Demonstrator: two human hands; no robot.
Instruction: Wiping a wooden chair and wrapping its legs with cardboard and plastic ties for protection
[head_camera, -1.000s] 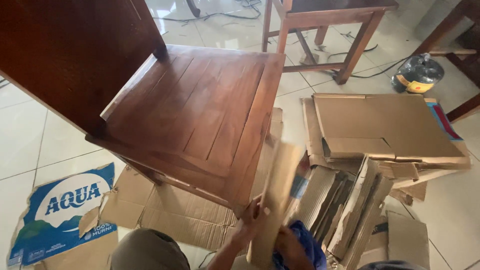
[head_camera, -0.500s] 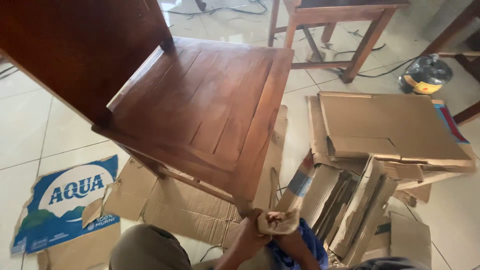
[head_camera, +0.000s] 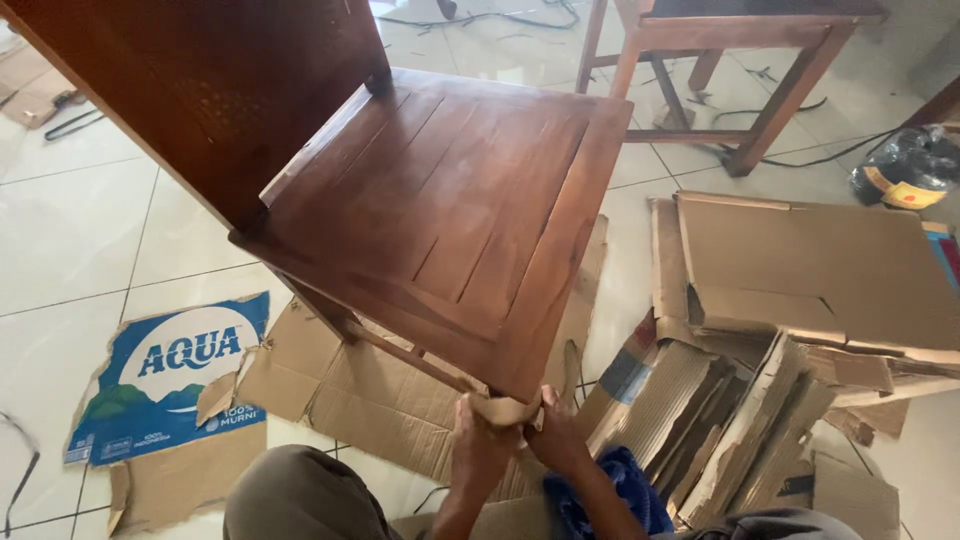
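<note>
A dark brown wooden chair (head_camera: 440, 200) stands tilted on flattened cardboard (head_camera: 370, 400) laid on the tiled floor. My left hand (head_camera: 478, 440) and my right hand (head_camera: 556, 432) both grip a strip of brown cardboard (head_camera: 505, 409) and press it around the chair's near front leg, just under the seat corner. The leg itself is hidden behind the strip and my hands. My knee (head_camera: 300, 495) shows at the bottom edge.
A heap of folded cardboard pieces (head_camera: 780, 340) lies to the right. A blue-and-white printed carton sheet (head_camera: 165, 375) lies at the left. A second wooden chair (head_camera: 730, 60) stands behind, with cables and a black bag (head_camera: 910, 165) at far right. Blue cloth (head_camera: 610, 495) rests by my right arm.
A long cardboard strip held upright a second ago is now folded and wrapped at the chair's front leg. Both hands rose to the seat corner; the view shifted left.
</note>
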